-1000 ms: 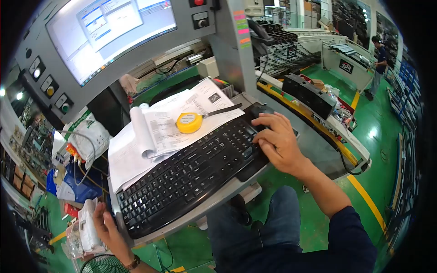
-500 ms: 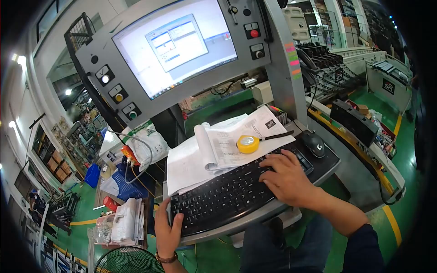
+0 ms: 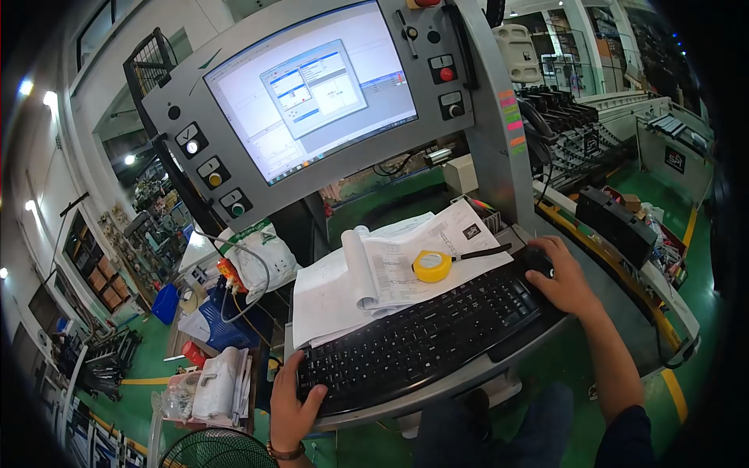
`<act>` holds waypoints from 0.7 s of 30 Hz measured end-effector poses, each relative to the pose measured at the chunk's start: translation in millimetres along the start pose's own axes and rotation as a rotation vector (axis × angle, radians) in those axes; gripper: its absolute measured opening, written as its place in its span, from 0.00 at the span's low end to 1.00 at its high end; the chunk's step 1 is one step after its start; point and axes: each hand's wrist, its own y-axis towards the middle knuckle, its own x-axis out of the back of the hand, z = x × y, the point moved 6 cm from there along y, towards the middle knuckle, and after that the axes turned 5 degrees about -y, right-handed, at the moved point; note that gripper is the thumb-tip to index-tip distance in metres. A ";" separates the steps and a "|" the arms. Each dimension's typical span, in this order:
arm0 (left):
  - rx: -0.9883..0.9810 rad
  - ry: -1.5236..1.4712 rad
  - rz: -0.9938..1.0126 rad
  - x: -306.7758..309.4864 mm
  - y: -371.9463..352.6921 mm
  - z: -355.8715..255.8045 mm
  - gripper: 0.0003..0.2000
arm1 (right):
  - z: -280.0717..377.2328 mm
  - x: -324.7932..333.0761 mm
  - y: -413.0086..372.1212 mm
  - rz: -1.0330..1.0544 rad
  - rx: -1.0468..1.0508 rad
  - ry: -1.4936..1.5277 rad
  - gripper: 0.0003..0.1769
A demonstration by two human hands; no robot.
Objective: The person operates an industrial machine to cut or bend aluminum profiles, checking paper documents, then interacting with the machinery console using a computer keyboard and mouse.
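My right hand [image 3: 563, 282] is on the black computer mouse [image 3: 538, 261], its fingers curved over it and covering most of it. My left hand [image 3: 293, 405] rests at the left end of the black keyboard [image 3: 417, 343], thumb and fingers apart, with the thumb by the front corner. Behind the keyboard lie printed paper sheets [image 3: 328, 300], one curled over. A yellow tape measure [image 3: 432, 266] sits on them, and a dark pen-like object [image 3: 482, 253] lies beside it. Above, a monitor [image 3: 312, 86] shows a dialog window.
Buttons flank the monitor, including a red one [image 3: 446, 74]. On the left stand a white bag [image 3: 261, 261], a blue basket [image 3: 226, 320] and a stack of papers [image 3: 221, 386]. A fan [image 3: 217, 451] is at the bottom. Machinery [image 3: 616, 222] lies to the right.
My right hand has moved right, from the keyboard's keys onto the mouse. My left hand stays at the keyboard's left end. The view has shifted slightly.
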 end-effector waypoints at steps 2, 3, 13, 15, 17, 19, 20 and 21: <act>0.005 0.008 0.005 -0.4 -0.2 -0.2 0.41 | 0.3 -1.1 -0.6 0.009 -0.021 -0.040 0.32; 0.004 0.008 0.004 -0.3 -0.2 0.4 0.41 | -1.1 -2.6 -0.6 0.008 -0.017 -0.041 0.32; 0.023 -0.005 0.004 -0.2 0.0 2.0 0.42 | 0.7 -0.4 -0.6 0.024 -0.071 -0.012 0.28; 0.028 -0.005 0.007 -0.3 -0.1 0.9 0.42 | 0.2 -0.4 -0.8 0.021 -0.072 -0.013 0.28; 0.024 -0.001 0.007 0.0 0.2 -0.2 0.42 | 1.5 0.4 -0.7 0.026 -0.085 -0.009 0.28; 0.018 0.001 0.006 0.3 -0.3 -1.4 0.42 | 1.3 0.0 -0.8 0.021 -0.062 -0.018 0.28; 0.015 0.001 0.006 0.1 -0.2 -1.9 0.42 | 1.1 -0.1 -0.8 0.018 -0.051 -0.023 0.28; 0.014 0.001 0.006 0.1 -0.2 -1.6 0.41 | 0.9 -0.4 -0.9 0.014 -0.050 -0.022 0.28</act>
